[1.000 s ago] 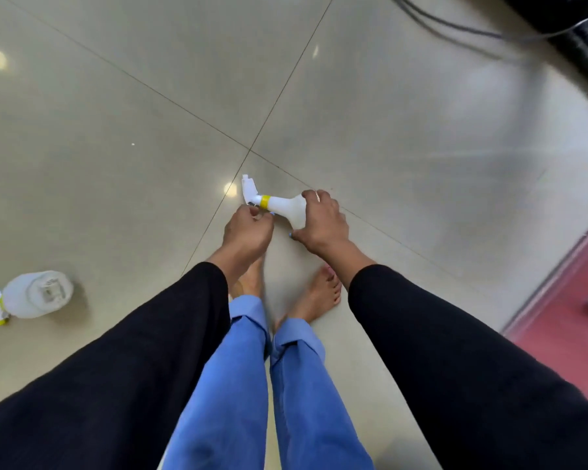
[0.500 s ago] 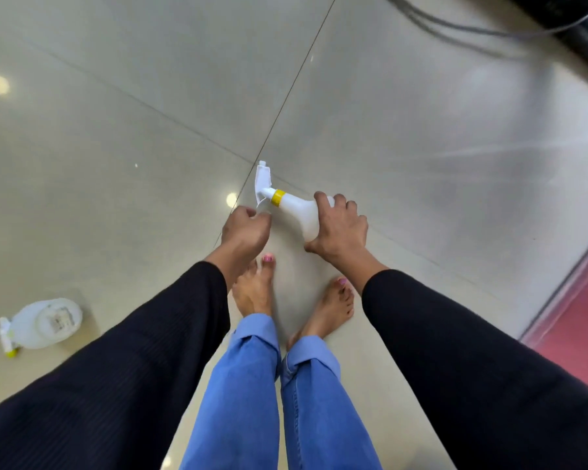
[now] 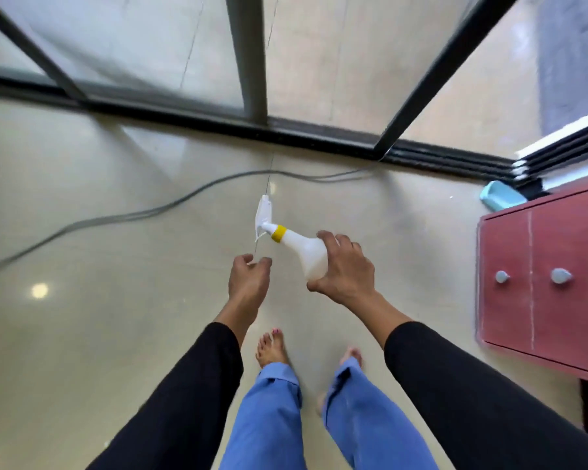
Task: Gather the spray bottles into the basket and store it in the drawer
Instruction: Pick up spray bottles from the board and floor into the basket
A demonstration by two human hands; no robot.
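One spray bottle (image 3: 304, 247), right hand (image 3: 345, 269).

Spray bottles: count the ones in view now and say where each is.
1. A white spray bottle with a yellow collar is held off the floor by the right hand, nozzle pointing left. Others may lie outside the head camera's view.

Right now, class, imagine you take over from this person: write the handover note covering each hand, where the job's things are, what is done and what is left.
Right hand: grips the body of the white spray bottle, held above the floor, nozzle pointing away.
Left hand: free, fingers loosely curled, holding nothing.
Red cabinet with two knobs stands to the right, shut.
No basket in view, and no other bottle.
Done: one bottle in hand.
Left: find the basket, load the bottles, store it in the drawer.
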